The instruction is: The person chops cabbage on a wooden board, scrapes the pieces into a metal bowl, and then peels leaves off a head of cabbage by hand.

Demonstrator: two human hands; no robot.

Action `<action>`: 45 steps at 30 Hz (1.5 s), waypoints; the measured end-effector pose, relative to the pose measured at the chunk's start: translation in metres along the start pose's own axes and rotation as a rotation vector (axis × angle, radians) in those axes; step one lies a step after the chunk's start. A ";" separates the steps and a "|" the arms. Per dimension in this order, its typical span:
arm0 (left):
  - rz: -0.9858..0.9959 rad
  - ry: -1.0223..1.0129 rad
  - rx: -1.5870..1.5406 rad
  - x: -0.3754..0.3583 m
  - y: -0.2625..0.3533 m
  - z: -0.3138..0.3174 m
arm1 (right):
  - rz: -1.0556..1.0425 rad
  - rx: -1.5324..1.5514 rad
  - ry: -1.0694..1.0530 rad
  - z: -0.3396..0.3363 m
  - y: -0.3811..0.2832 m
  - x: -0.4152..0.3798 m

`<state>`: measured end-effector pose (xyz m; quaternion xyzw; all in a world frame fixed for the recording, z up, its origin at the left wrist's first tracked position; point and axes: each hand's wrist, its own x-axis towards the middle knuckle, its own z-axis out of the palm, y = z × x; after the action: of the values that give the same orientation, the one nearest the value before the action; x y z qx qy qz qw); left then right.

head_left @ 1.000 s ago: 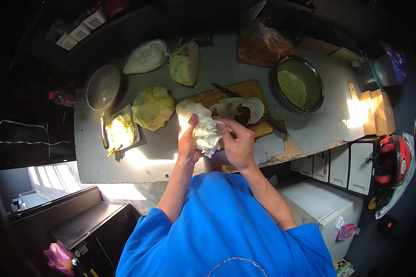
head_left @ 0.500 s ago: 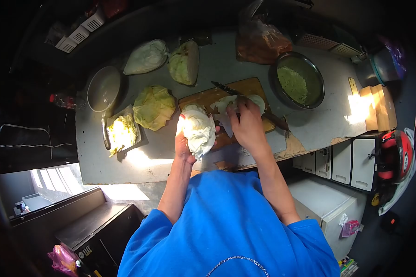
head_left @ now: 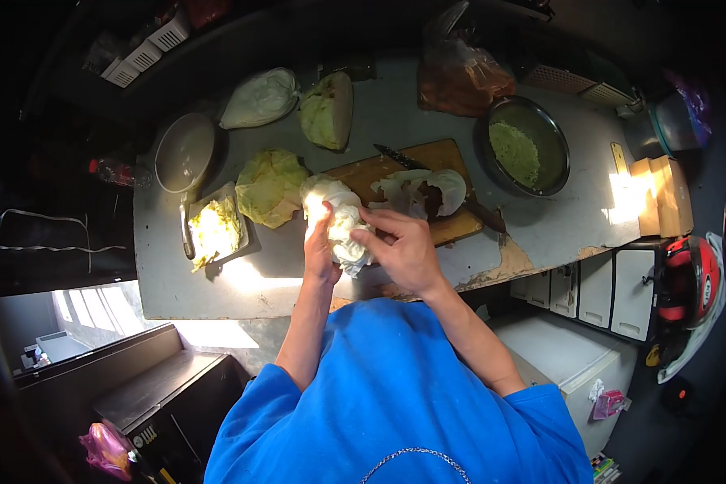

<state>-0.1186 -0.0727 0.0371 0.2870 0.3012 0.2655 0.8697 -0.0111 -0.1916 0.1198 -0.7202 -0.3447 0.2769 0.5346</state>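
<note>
My left hand (head_left: 319,248) holds a pale, ruffled piece of cabbage (head_left: 343,216) over the front of the table, fingers wrapped around its left side. My right hand (head_left: 409,252) is at the right side of the same cabbage, its thumb and fingers closed on the leaves. Just beyond lies a wooden cutting board (head_left: 450,156) with loose cabbage leaves (head_left: 448,190) on it. Across the board rests a knife, with its dark blade tip (head_left: 394,155) at the far side and its handle (head_left: 486,216) towards the right; leaves cover its middle.
Left of the board lie outer cabbage leaves (head_left: 271,185), a tray of scraps (head_left: 218,230) and a pan (head_left: 184,153). Behind are a cut cabbage (head_left: 327,113), a white bag (head_left: 260,98) and an orange-brown bag (head_left: 466,85). A metal bowl (head_left: 562,176) holds shredded cabbage (head_left: 515,152).
My right hand has left the leaves on the board and moved left onto the cabbage in my left hand. Loose leaves now lie uncovered on the board.
</note>
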 end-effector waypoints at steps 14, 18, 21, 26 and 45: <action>-0.141 -0.056 0.014 0.002 -0.001 0.019 | -0.065 0.119 0.266 -0.007 0.034 -0.001; -0.230 -0.123 -0.041 0.000 0.003 0.023 | 0.160 0.470 0.262 -0.018 0.038 0.004; -0.166 -0.131 -0.027 -0.003 0.003 0.026 | 0.155 0.478 0.191 -0.020 0.039 0.005; -0.178 -0.099 -0.089 0.001 -0.002 0.009 | 0.038 0.287 0.065 -0.019 0.029 0.000; -0.195 -0.224 -0.160 0.005 -0.002 -0.066 | -0.005 0.333 0.505 -0.071 0.005 0.030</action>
<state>-0.1585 -0.0488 -0.0094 0.2140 0.2069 0.1695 0.9395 0.0629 -0.2098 0.1338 -0.6679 -0.1526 0.1405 0.7148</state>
